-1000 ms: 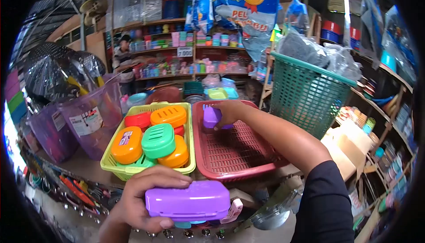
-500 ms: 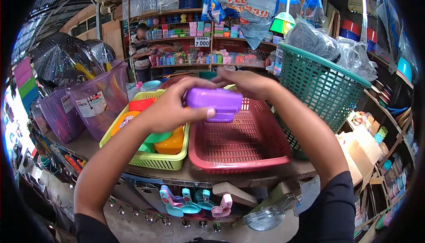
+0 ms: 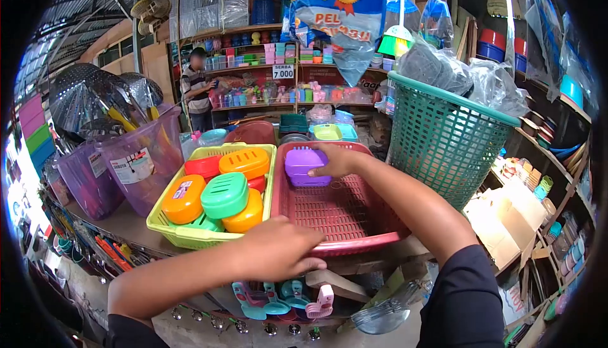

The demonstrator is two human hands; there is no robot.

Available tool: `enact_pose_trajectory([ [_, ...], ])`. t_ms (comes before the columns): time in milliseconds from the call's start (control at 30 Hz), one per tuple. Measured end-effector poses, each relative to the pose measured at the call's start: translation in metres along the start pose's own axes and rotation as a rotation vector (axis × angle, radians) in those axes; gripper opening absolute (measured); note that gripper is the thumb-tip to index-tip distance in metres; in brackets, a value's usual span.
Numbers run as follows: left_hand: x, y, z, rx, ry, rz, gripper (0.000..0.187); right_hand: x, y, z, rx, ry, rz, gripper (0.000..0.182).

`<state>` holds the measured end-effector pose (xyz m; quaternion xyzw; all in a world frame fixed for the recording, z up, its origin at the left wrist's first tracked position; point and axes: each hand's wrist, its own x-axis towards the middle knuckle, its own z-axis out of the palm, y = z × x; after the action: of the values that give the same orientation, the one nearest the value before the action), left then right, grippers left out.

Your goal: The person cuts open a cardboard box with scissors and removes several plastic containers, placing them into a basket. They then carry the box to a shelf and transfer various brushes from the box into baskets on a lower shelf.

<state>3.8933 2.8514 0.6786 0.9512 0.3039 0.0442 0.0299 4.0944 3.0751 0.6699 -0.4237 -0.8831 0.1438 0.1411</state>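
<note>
A purple plastic box (image 3: 304,167) stands in the far left corner of the dark red basket (image 3: 354,245). My right hand (image 3: 335,160) grips its right side, thumb in front. My left hand (image 3: 278,250) is at the front rims of the two baskets, its fingers reaching over the red basket's near edge; whether it holds the rim is hard to tell. To the left, a yellow-green basket (image 3: 168,235) holds several oval soap boxes: an orange one (image 3: 183,200), a green one (image 3: 225,195) on top, another orange one (image 3: 244,162) behind, and a red one (image 3: 201,166).
A tall green basket (image 3: 449,132) with plastic-wrapped items stands on the right. Purple bins (image 3: 142,158) with utensils are on the left. Colourful hooks or scoops (image 3: 320,302) hang below the front edge. A person (image 3: 196,88) stands by the back shelves.
The purple box has gone from mid-air, in my left hand, down into the red basket under my right hand. My left hand has let go and moved down to the front rims.
</note>
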Motion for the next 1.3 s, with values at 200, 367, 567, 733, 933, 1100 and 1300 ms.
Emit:
enact_pose_trajectory([
  [200, -0.004, -0.003, 0.015, 0.003, 0.122, 0.005, 0.029, 0.011, 0.008, -0.001, -0.130, -0.106, 0.140, 0.103],
  [367, -0.005, -0.002, 0.013, -0.013, 0.112, 0.013, 0.030, 0.014, 0.024, 0.005, -0.089, -0.129, 0.120, 0.110],
  [567, -0.009, -0.003, 0.022, 0.020, 0.269, 0.050, 0.045, -0.007, -0.015, -0.026, -0.270, 0.030, 0.118, 0.122],
  [733, -0.045, 0.005, 0.008, 0.109, 0.534, 0.074, 0.055, -0.033, -0.139, -0.049, -0.289, -0.002, -0.048, 0.059],
  [933, -0.161, 0.016, -0.003, 0.123, 1.037, -0.114, 0.036, -0.046, -0.348, -0.012, -0.170, 0.436, -1.061, 0.017],
  [1100, -0.274, 0.052, 0.020, 0.099, 1.369, -0.432, 0.028, -0.040, -0.508, 0.084, 0.031, 0.319, -1.281, 0.021],
  [1300, -0.383, 0.125, 0.089, 0.313, 1.489, -1.026, 0.017, -0.072, -0.591, 0.209, 0.521, 0.088, -1.516, 0.025],
])
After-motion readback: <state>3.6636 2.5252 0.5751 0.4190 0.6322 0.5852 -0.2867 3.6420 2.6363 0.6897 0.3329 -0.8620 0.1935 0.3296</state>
